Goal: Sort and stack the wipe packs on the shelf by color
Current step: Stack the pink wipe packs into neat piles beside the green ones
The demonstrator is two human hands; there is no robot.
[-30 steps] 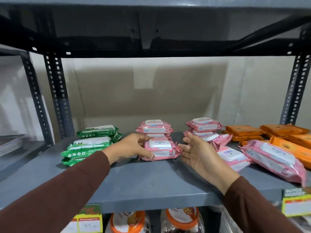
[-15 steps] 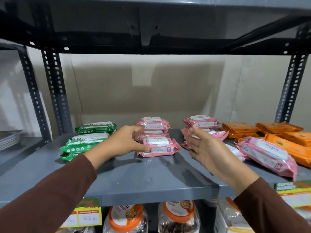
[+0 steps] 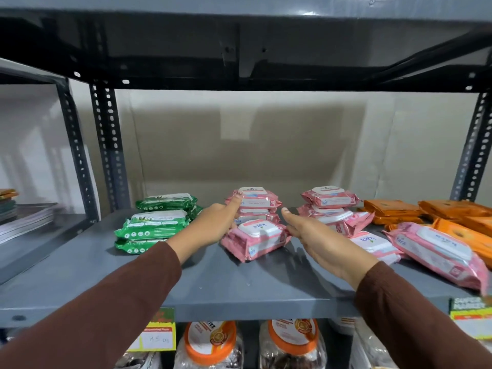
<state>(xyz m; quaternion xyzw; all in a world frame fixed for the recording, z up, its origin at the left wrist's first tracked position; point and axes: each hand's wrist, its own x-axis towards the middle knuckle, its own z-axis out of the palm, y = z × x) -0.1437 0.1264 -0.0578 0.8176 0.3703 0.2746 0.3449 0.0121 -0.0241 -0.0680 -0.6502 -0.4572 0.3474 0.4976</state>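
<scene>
Though flanked, pink pack (image 3: 255, 239) between hands.

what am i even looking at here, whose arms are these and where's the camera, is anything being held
There is no machine here. The camera sits on a person's head and looks forward and down, so the two brown-sleeved arms are the wearer's own. They reach onto a grey metal shelf holding packs of wipes: green packs on the left, pink ones in the middle, orange packs on the right. The left hand rests against a pink stack, with its fingers on the stack's left end. The right hand is open, touching the right end of a single pink pack lying in front. Nothing is lifted; every pack lies on the shelf. More loose pink packs lie to the right. Jars stand on the shelf below.
</scene>
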